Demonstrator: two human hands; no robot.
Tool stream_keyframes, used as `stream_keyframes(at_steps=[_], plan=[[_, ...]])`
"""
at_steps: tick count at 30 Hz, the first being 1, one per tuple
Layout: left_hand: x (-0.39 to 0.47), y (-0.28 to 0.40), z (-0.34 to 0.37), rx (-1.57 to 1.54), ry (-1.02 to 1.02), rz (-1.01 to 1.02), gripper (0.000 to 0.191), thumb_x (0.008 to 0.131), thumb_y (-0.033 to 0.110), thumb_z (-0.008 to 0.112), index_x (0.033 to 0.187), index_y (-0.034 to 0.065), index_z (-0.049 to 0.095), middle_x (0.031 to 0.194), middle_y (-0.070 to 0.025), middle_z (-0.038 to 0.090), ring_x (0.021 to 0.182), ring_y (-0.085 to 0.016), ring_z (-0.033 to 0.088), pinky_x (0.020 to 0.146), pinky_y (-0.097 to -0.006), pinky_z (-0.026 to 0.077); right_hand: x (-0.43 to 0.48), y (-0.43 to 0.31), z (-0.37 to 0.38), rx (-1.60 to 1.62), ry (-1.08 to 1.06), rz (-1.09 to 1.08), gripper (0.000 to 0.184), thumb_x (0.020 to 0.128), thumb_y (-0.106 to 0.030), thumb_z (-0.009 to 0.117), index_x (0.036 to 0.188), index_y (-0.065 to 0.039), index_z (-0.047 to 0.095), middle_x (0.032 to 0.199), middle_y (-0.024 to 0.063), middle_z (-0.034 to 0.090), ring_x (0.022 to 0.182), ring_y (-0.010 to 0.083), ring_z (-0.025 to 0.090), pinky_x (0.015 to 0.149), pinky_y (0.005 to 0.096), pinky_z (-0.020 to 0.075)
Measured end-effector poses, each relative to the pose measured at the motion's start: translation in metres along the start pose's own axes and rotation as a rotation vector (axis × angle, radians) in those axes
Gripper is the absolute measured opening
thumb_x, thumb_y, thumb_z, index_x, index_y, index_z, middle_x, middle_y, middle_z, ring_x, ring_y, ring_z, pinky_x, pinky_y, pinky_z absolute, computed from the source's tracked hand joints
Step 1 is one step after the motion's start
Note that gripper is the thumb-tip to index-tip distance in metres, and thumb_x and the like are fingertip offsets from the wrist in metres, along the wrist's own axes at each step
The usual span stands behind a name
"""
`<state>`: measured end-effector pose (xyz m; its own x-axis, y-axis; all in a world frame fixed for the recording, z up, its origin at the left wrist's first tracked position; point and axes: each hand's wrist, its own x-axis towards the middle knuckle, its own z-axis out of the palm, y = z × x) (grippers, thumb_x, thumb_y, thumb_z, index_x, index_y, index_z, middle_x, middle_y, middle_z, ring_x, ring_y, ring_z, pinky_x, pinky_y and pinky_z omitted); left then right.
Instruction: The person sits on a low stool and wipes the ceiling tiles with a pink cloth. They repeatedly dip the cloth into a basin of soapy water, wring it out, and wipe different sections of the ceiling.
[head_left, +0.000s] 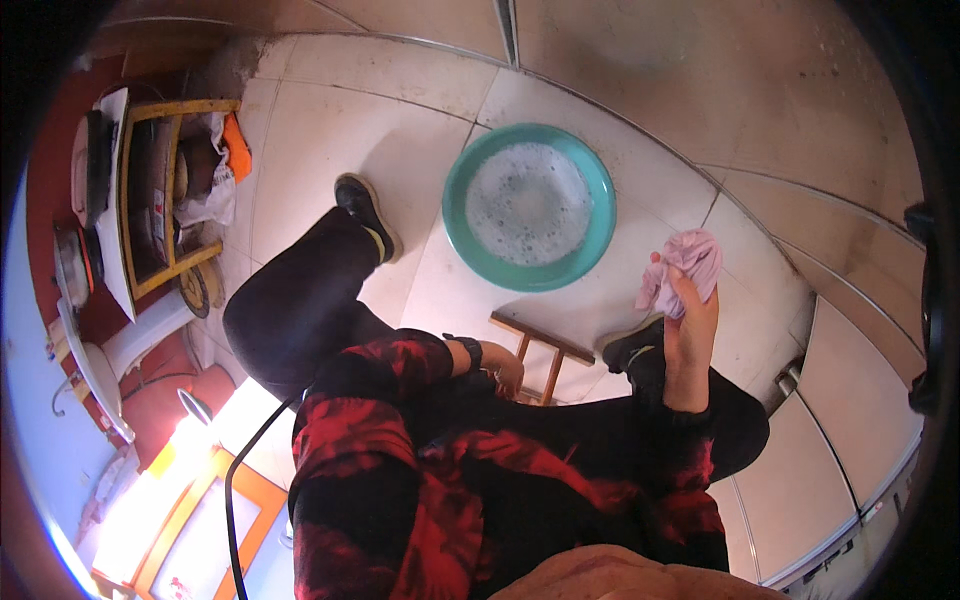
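Observation:
My right hand (691, 326), raised on the right, grips a crumpled pink cloth (694, 262). The cloth is clear of the basin, to its lower right in the view. A round teal basin (459, 244) of foamy water stands on the tiled floor in front of me. My left hand (508, 371), with a dark watch on its wrist, hangs near my lap beside the wooden legs of a low stool (555, 375). Its fingers are curled and partly hidden, so whether it holds anything is unclear.
My dark shoes (367, 217) rest on either side below the basin. A tiled wall (622, 82) runs behind and right of it. At the left stands a yellow-framed cabinet (154, 277) with items inside. A black cable (231, 510) crosses at the lower left.

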<state>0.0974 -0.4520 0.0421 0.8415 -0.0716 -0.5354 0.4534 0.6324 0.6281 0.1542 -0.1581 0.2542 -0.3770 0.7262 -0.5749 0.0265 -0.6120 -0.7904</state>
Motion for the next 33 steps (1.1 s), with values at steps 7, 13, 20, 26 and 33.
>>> stream_keyframes(at_steps=[7, 13, 20, 26, 33], plan=[[-0.066, -0.044, -0.003, 0.038, -0.093, -0.039, 0.039, 0.084, 0.041, 0.066, 0.113, 0.0153, 0.068, 0.097, -0.0015, 0.07, 0.091, -0.021, 0.064, 0.075, -0.044, 0.049, -0.025, 0.012, 0.052, -0.026, 0.121, -0.03, 0.048, 0.086, -0.008, 0.061, 0.13, 0.002, 0.044, 0.119, 0.0153, 0.06, 0.107, 0.0264, 0.062, 0.086, 0.0363, 0.0516], [-0.124, -0.074, -0.007, 0.134, -0.27, -0.102, 0.039, 0.085, 0.043, 0.064, 0.113, 0.0162, 0.067, 0.096, 0.0006, 0.068, 0.091, -0.019, 0.062, 0.073, -0.0433, 0.048, -0.05, 0.028, 0.102, 0.092, 0.187, -0.073, 0.046, 0.086, -0.003, 0.061, 0.129, 0.004, 0.045, 0.114, 0.0165, 0.062, 0.105, 0.0244, 0.063, 0.086, 0.0358, 0.0517], [-0.185, -0.137, 0.0, 0.319, -0.252, -0.09, 0.037, 0.086, 0.043, 0.062, 0.108, 0.0141, 0.066, 0.092, -0.0001, 0.067, 0.087, -0.017, 0.062, 0.07, -0.0407, 0.048, -0.066, 0.069, 0.152, 0.173, 0.269, -0.141, 0.045, 0.086, -0.004, 0.061, 0.128, 0.003, 0.047, 0.113, 0.0147, 0.063, 0.104, 0.0238, 0.063, 0.088, 0.035, 0.0505], [-0.247, -0.128, 0.001, 0.457, -0.33, -0.233, 0.032, 0.091, 0.03, 0.057, 0.114, 0.0088, 0.066, 0.099, -0.0049, 0.069, 0.08, -0.02, 0.065, 0.071, -0.0377, 0.051, -0.08, 0.086, 0.187, 0.326, 0.243, -0.256, 0.045, 0.084, -0.002, 0.062, 0.127, 0.0, 0.049, 0.11, 0.0107, 0.062, 0.101, 0.0208, 0.063, 0.089, 0.0336, 0.0511], [-0.266, -0.123, 0.015, 0.47, -0.204, -0.24, 0.037, 0.092, 0.022, 0.056, 0.124, 0.0055, 0.06, 0.109, -0.0063, 0.067, 0.095, -0.022, 0.063, 0.081, -0.0394, 0.052, -0.187, 0.003, 0.198, 0.078, 0.231, -0.513, 0.044, 0.083, -0.006, 0.062, 0.125, 0.001, 0.051, 0.109, 0.009, 0.063, 0.096, 0.0193, 0.063, 0.084, 0.0312, 0.0509]])
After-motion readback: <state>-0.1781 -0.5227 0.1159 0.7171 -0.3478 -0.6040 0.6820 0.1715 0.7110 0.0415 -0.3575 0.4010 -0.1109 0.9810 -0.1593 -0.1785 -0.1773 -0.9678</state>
